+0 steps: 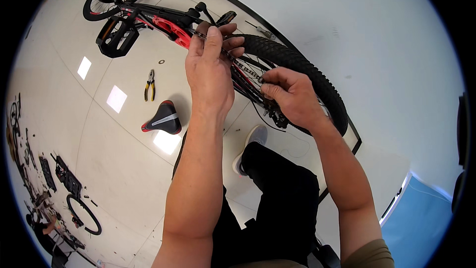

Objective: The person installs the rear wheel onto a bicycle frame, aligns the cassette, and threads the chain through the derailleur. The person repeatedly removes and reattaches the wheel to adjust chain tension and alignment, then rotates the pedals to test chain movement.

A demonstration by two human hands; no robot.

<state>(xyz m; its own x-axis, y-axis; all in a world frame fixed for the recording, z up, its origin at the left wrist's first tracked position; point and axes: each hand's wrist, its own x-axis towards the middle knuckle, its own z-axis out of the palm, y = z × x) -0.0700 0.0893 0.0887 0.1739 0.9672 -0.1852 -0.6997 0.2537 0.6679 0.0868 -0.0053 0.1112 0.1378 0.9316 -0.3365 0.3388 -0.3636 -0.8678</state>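
A bicycle chain [244, 68] runs between my hands along the rear part of a bicycle. My left hand [212, 64] is closed on the chain beside the red chain guard [169, 29], thumb raised against the curled fingers. Closer to the rear wheel's hub, my right hand [293, 95] pinches the chain between thumb and forefinger. The knobbly rear tyre [302, 65] lies just beyond both hands. Below my right hand sits the dark rear derailleur [277, 117], partly covered by it. A black pedal [117, 36] sticks out to the left of my left hand.
Pliers [150, 85], a metal washer [161, 62] and a black-and-red saddle [163, 118] lie on the tiled floor. A screwdriver [267, 33] rests between tyre and wall [377, 59]. More bike parts [67, 176] are scattered at the left, where another person [44, 231] works.
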